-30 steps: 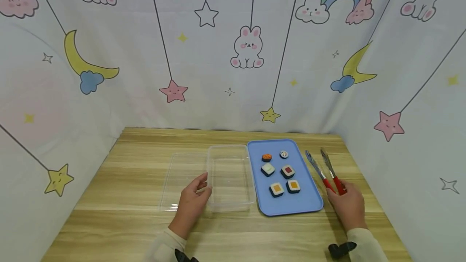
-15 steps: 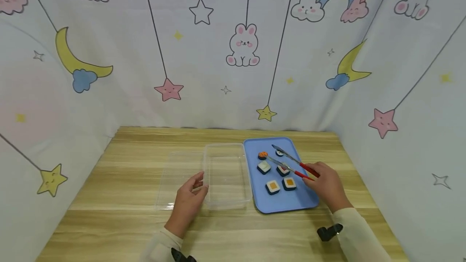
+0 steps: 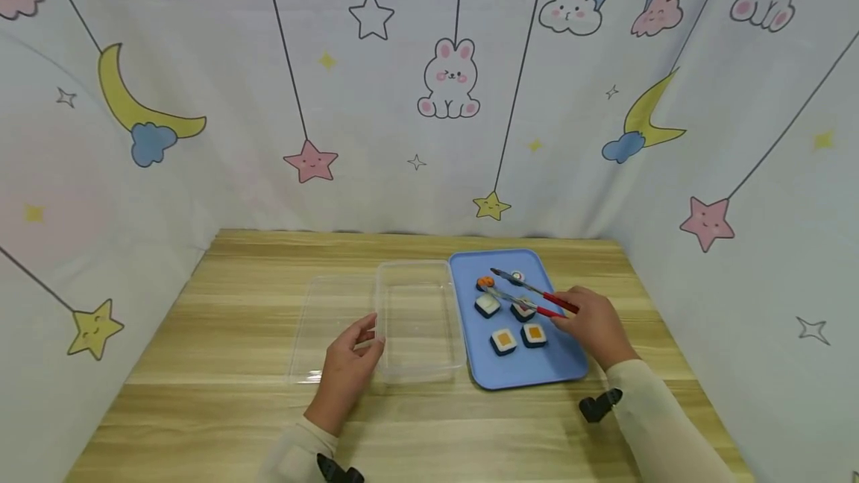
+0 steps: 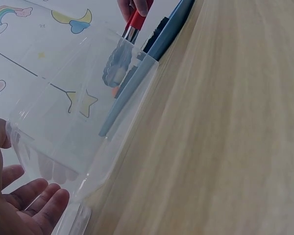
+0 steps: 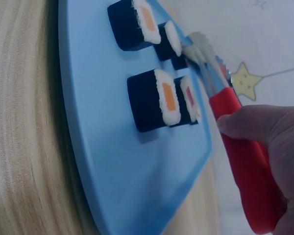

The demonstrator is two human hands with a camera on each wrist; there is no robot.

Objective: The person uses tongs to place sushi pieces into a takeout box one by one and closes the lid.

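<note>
While my left hand is at eight o'clock on the clear box, its grip relaxed with fingers apart, my right hand works from three o'clock on the blue tray, its grip clamped on the red-handled tongs. I see their tips spread near the orange-topped sushi at the tray's eleven o'clock; I cannot tell whether they touch it. Five other sushi pieces lie on the tray. The box sits on the worktop at the tray's nine o'clock.
</note>
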